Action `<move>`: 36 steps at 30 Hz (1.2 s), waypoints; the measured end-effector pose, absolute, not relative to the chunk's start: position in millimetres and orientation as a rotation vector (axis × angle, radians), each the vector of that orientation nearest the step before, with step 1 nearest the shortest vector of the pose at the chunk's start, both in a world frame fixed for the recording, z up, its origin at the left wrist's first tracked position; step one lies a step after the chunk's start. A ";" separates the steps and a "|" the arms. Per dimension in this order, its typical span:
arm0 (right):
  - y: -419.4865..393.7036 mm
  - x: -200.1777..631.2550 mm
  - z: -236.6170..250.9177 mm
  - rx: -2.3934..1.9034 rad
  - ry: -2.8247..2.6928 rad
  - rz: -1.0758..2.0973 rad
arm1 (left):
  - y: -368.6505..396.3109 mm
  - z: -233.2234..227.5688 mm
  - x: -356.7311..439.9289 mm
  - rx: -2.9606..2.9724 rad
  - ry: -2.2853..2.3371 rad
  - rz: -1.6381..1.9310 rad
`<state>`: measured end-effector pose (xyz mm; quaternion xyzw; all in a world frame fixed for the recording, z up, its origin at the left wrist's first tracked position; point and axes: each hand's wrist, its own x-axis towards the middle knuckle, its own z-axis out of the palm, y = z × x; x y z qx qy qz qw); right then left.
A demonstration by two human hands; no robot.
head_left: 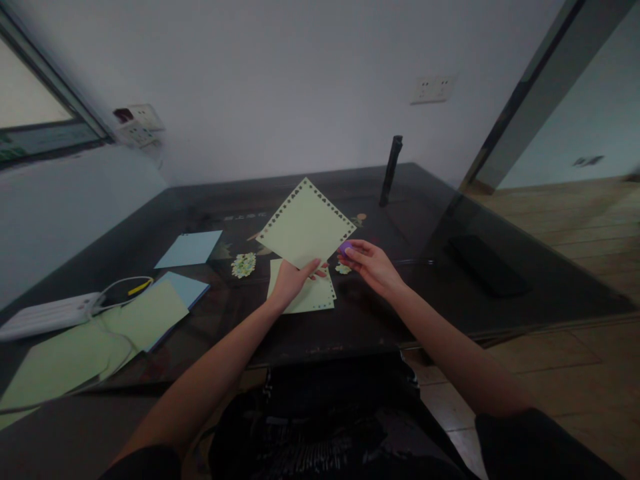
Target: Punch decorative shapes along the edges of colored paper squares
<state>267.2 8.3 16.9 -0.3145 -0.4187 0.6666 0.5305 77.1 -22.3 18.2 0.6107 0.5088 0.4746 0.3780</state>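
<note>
Nearby, paper scraps [243, 265] flank the stacked sheets [306, 304].

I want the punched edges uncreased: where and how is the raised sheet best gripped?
Probably near the bottom corner, from the lower left: the raised sheet is corner-down, both upper edges are punched, with the right hand at its right.

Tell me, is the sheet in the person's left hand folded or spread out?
Spread out: the pale green sheet shows a broad face with no visible fold. The left hand holds it near its lower corner.
</note>
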 end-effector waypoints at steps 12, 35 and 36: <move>6.5 263.1 17.5 -0.735 -0.920 1.614 | -25.8 24.9 81.8 1.546 1.322 1.172; 4.2 258.2 13.5 -0.803 -0.992 1.521 | -26.9 22.0 82.0 1.684 1.345 1.139; 4.0 258.1 14.0 -0.806 -1.002 1.512 | -26.9 22.0 82.0 1.690 1.344 1.136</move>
